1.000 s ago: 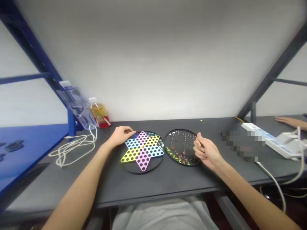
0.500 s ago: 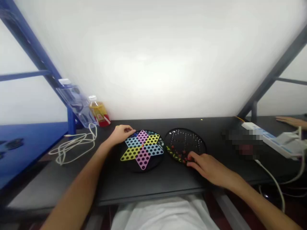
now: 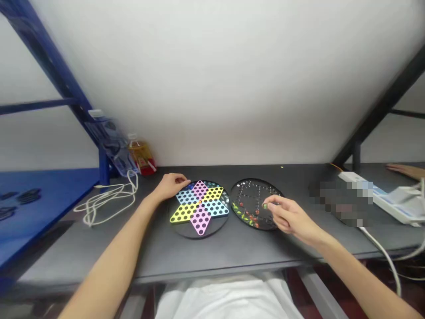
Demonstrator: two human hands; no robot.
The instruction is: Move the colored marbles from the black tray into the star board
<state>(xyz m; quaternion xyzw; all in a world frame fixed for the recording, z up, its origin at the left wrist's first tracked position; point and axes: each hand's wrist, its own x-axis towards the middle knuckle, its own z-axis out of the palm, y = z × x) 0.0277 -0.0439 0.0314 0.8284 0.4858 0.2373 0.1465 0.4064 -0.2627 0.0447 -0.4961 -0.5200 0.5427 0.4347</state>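
A Chinese checkers board with a pink, yellow and blue star of dark holes lies on a round black base. Blue and clear marbles sit in the base beside the star. My left hand is at its upper left rim, fingers curled closed against the edge. Right of it lies a round black tray with rows of small dents and several green and red marbles along its lower left. Over the tray's right side, my right hand pinches a green marble between thumb and fingertips.
Behind my left hand, a drink bottle and a large clear bottle stand by the wall. A white cable lies coiled at left. At right are a power strip and a blurred dark object; another person's hand shows beyond.
My right hand has lifted from the tray's lower edge, up and slightly right, with a green marble now showing in its fingertips. The left hand stays at the board's rim.
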